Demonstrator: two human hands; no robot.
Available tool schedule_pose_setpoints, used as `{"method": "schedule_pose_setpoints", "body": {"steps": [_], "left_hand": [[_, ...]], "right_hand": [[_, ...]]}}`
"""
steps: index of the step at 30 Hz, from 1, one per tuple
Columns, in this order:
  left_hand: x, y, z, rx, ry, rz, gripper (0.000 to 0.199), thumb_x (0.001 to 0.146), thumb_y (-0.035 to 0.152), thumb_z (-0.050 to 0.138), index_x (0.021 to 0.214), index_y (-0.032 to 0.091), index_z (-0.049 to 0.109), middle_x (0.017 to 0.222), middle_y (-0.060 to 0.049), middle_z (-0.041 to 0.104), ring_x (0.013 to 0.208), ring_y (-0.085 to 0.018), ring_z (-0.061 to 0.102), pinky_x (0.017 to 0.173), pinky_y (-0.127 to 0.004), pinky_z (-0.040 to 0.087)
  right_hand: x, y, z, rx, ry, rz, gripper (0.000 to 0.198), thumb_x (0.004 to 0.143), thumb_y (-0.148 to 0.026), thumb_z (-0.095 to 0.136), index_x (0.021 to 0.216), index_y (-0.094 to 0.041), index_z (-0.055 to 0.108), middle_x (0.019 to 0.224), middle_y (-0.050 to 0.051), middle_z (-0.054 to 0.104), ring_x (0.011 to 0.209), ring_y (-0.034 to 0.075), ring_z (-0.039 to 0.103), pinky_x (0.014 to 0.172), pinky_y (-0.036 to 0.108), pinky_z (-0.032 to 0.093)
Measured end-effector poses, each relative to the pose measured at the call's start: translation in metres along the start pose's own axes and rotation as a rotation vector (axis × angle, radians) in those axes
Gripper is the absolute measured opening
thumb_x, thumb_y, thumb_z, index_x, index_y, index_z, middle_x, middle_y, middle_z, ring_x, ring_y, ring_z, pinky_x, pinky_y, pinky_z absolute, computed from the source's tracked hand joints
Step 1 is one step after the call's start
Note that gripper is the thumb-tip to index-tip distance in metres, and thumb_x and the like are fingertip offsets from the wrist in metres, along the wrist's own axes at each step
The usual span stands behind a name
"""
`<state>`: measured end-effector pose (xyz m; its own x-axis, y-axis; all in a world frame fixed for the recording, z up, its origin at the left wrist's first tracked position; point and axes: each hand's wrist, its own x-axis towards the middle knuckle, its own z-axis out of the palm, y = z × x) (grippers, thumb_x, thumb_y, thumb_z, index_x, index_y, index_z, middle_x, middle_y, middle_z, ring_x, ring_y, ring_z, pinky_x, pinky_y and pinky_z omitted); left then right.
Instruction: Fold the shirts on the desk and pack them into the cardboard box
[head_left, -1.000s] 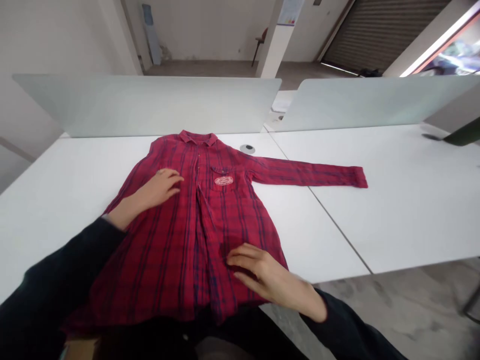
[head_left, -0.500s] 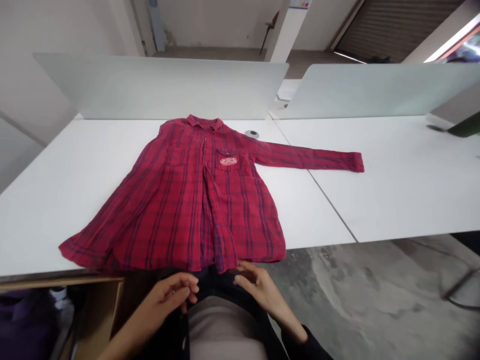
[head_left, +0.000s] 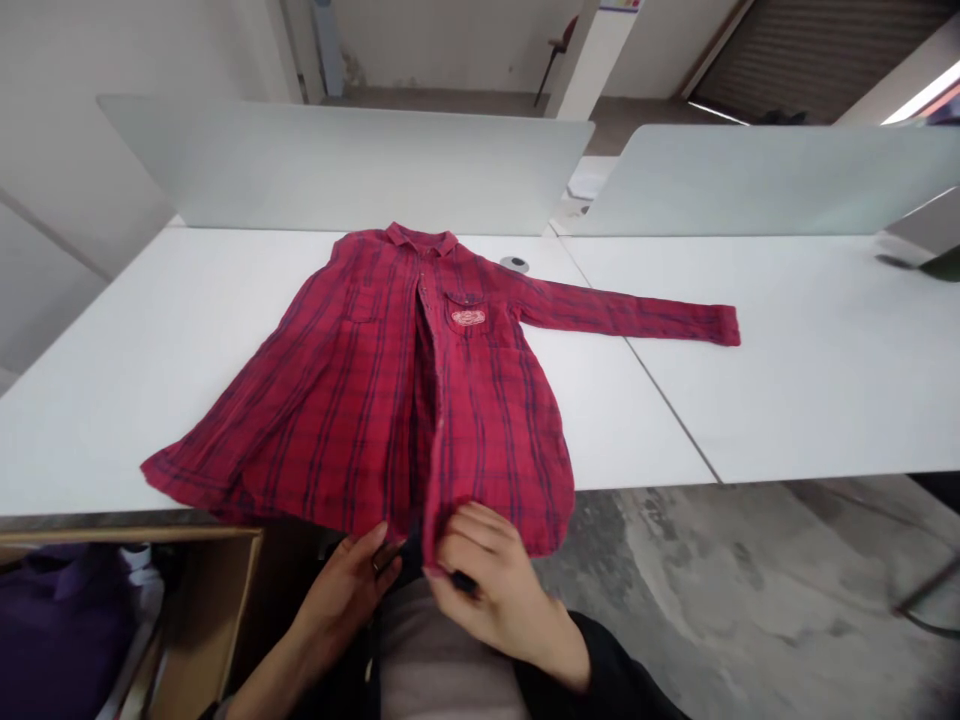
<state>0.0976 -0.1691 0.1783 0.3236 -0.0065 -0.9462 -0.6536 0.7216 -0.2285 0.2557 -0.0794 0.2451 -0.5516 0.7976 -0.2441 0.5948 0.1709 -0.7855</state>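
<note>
Now R hand (head_left: 491, 575) clamped on shirt (head_left: 495, 400), L hand (head_left: 349, 585) at its hem (head_left: 315, 518), grip unclear; uneven tug could drag cloth off bench's (head_left: 622, 435) near edge.

At and beyond the fingers (head_left: 480, 530), shirt (head_left: 322, 400) on table (head_left: 787, 400), one sleeve (head_left: 630, 315) out to the right. Farther beyond, partitions (head_left: 360, 165). Left of the fingers, box (head_left: 214, 595) with cloth (head_left: 60, 635) inside; right, below table level, floor (head_left: 712, 600).

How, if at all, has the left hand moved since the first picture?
Yes: the left hand moved away from the frosted partition, to the hem of the shirt.
</note>
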Motion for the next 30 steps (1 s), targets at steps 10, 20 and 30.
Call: {"method": "schedule_pose_setpoints", "body": {"steps": [10,20,30], "left_hand": [[-0.008,-0.001,0.003,0.037,-0.016,0.207,0.03,0.063,0.039,0.082,0.085,0.02,0.073,0.092,-0.003,0.075,0.093,-0.022,0.066,0.082,-0.032,0.053],[-0.005,-0.006,-0.001,0.033,0.024,0.186,0.034,0.063,0.037,0.082,0.088,0.017,0.071,0.09,-0.006,0.075,0.088,-0.024,0.068,0.079,-0.035,0.055],[0.004,0.0,-0.001,0.422,0.04,0.246,0.051,0.059,0.049,0.083,0.097,0.015,0.074,0.102,-0.014,0.076,0.101,-0.033,0.069,0.095,-0.043,0.052]], "right_hand": [[-0.008,0.024,0.039,-0.265,-0.364,0.021,0.014,0.074,-0.009,0.057,0.068,-0.02,0.051,0.065,-0.002,0.062,0.06,0.013,0.053,0.061,0.029,0.033],[-0.014,0.023,0.038,-0.251,-0.519,0.127,0.009,0.075,-0.013,0.062,0.072,-0.019,0.057,0.068,0.0,0.067,0.063,0.015,0.06,0.06,0.028,0.034],[0.074,0.053,-0.046,-0.103,-0.767,-0.055,0.019,0.096,-0.021,0.052,0.101,-0.017,0.07,0.091,0.005,0.074,0.081,0.015,0.068,0.071,0.025,0.046]]}}
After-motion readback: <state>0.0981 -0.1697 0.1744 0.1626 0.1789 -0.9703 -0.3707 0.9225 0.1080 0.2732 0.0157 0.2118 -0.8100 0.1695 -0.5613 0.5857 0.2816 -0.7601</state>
